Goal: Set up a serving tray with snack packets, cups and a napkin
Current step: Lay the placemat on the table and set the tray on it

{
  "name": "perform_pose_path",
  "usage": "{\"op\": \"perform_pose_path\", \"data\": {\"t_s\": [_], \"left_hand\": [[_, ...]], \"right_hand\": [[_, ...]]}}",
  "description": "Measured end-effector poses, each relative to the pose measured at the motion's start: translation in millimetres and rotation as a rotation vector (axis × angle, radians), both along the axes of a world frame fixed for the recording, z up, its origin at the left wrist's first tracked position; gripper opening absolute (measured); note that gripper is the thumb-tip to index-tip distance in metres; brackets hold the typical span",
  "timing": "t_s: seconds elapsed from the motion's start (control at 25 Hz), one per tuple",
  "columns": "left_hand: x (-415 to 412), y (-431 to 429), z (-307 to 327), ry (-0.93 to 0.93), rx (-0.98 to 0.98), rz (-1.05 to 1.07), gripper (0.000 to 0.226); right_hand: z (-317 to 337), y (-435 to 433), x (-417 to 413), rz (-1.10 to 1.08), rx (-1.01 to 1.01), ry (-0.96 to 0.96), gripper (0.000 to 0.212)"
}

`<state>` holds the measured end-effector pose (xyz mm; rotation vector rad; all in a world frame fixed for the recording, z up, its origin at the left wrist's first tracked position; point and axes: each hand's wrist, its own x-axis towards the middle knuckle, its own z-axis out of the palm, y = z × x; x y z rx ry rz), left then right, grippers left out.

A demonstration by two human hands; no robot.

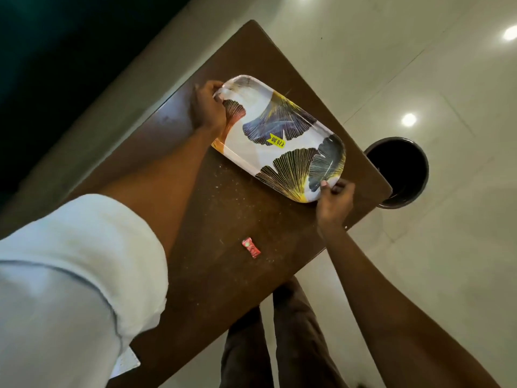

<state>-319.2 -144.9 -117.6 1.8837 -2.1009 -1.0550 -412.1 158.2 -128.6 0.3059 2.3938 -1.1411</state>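
In the head view, a white serving tray (279, 135) printed with dark and yellow fan-shaped leaves is seen lying on a brown table (223, 208), toward its far end. A yellow price sticker (276, 141) is stuck near the tray's middle; nothing else is carried on the tray.

The tray's far-left short end is gripped by the left hand (208, 107), whose fingers are curled over the rim; the fingertips are partly hidden by the rim. The near-right corner is pinched by the right hand (334, 200), with the thumb laid on the top of the rim and the other fingers tucked beneath it, out of sight. Whether the tray is resting flat or raised slightly cannot be told.

A small red packet (251, 247) is seen on the bare tabletop, well apart from the tray and nearer the person; its print is too small to be read. The lower left is filled by a white rolled sleeve (72, 275). A dark round bin (400, 172) is partly hidden behind the table's right edge.
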Motion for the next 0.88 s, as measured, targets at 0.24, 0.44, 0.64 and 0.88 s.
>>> {"op": "perform_pose_path", "data": {"t_s": [0.24, 0.44, 0.64, 0.88], "left_hand": [[-15.6, -13.4, -0.5, 0.063, 0.028, -0.032, 0.034], [-34.7, -24.2, 1.1, 0.079, 0.029, -0.112, 0.035], [-42.2, -27.0, 3.7, 0.097, 0.059, -0.177, 0.038], [0.3, 10.2, 2.8, 0.057, 0.061, -0.094, 0.056]], "right_hand": [[-2.5, -8.0, 6.2, -0.051, -0.039, -0.048, 0.036], [-2.8, -7.1, 13.5, -0.067, -0.059, -0.097, 0.039], [-2.6, -2.4, 17.2, -0.071, -0.080, -0.140, 0.043], [6.6, 3.7, 14.8, -0.072, -0.084, -0.174, 0.040]]}}
